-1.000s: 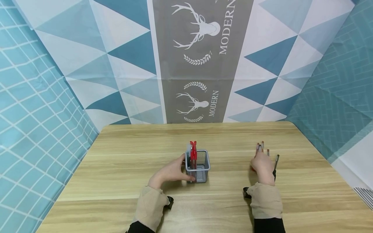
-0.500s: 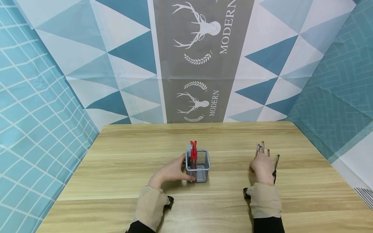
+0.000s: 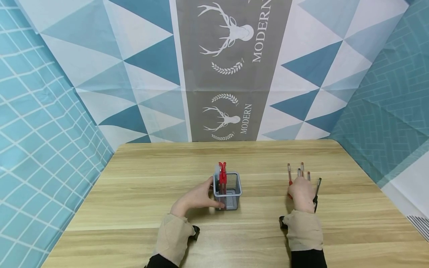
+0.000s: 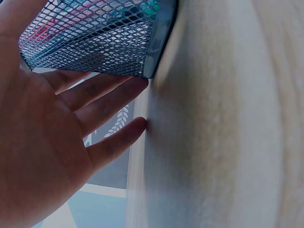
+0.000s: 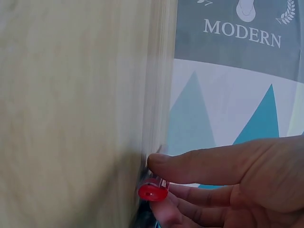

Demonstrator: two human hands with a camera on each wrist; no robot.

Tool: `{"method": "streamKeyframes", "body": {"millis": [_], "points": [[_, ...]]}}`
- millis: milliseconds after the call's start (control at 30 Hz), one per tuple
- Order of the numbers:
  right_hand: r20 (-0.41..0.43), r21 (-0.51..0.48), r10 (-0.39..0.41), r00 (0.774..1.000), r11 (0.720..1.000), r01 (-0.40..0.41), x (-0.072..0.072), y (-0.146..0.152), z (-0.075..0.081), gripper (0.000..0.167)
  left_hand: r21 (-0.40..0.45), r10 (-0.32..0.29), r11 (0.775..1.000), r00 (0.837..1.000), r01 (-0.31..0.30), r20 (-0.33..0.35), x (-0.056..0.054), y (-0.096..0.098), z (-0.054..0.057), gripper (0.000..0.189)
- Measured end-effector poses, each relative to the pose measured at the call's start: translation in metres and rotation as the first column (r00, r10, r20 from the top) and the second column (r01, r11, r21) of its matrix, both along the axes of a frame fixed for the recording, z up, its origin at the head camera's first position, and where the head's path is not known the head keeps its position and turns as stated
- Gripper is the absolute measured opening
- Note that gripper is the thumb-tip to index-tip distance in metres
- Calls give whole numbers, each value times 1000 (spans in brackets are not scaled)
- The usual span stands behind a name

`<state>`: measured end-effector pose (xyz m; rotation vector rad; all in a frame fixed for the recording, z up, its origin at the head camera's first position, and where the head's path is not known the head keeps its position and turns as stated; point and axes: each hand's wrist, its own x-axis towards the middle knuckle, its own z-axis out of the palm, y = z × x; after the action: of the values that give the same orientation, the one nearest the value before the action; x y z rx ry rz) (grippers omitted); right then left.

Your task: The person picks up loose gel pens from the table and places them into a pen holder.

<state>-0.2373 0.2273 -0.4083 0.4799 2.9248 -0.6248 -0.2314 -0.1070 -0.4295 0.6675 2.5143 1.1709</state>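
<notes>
A grey wire-mesh pen holder (image 3: 234,201) stands on the table in the head view, with red pens (image 3: 224,173) and a paler item at its left side. My left hand (image 3: 196,195) grips the holder's left side, thumb in front and fingers behind. In the left wrist view the mesh wall (image 4: 95,47) lies against several fingers; the little finger is apart from it. My right hand (image 3: 301,190) is low over loose pens on the right. In the right wrist view, thumb and forefinger pinch a red-ended pen (image 5: 153,191); its far part is hidden.
Several pens lie around the right hand, among them a black one (image 3: 317,190) to its right and others (image 3: 302,169) beyond its fingers. A wooden table (image 3: 254,238) carries everything. Patterned cloth (image 3: 221,74) hangs at its back edge and along the sides.
One red pen's far end has swung left, away from the other pens, by the right hand. The left hand and the pen holder have not moved.
</notes>
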Motion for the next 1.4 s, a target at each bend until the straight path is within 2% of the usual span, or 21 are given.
{"method": "streamKeyframes", "body": {"millis": [300, 467, 633, 767, 900, 1000, 1167, 1300, 1400], "points": [[-9, -12, -45, 999, 999, 45, 2, 0, 3, 20, -13, 8, 1000, 1000, -8, 2, 1, 0, 0, 100], [-125, -19, -85, 989, 996, 83, 2, -1, 5, 21, -19, 13, 1000, 1000, -13, -3, 0, 0, 0, 101], [-253, 7, -131, 959, 991, 137, 0, -3, 6, 30, -2, 5, 1000, 1000, -5, 7, 1, 1, 1, 102], [-354, -18, -166, 920, 985, 171, -1, -5, 8, 33, 15, -3, 1000, 1000, 3, 14, 0, 1, 1, 101], [-438, -60, -194, 878, 981, 187, -1, -7, 12, 24, 15, -5, 1000, 1000, 4, 8, 0, 0, 1, 100], [-511, -98, -222, 830, 975, 200, -1, -9, 13, 23, 11, -4, 1000, 1000, 4, 4, 0, 0, 1, 99], [-632, -166, -268, 727, 963, 212, -2, -13, 15, 22, 9, -5, 1000, 1000, 5, 0, 0, 0, 1, 98], [-684, -171, -275, 676, 961, 217, -2, -15, 16, 23, 11, -5, 1000, 1000, 5, 4, 0, 0, 0, 99], [-706, -175, -273, 653, 961, 212, -2, -17, 18, 23, 14, -4, 1000, 1000, 3, 7, 0, 1, 0, 100]]}}
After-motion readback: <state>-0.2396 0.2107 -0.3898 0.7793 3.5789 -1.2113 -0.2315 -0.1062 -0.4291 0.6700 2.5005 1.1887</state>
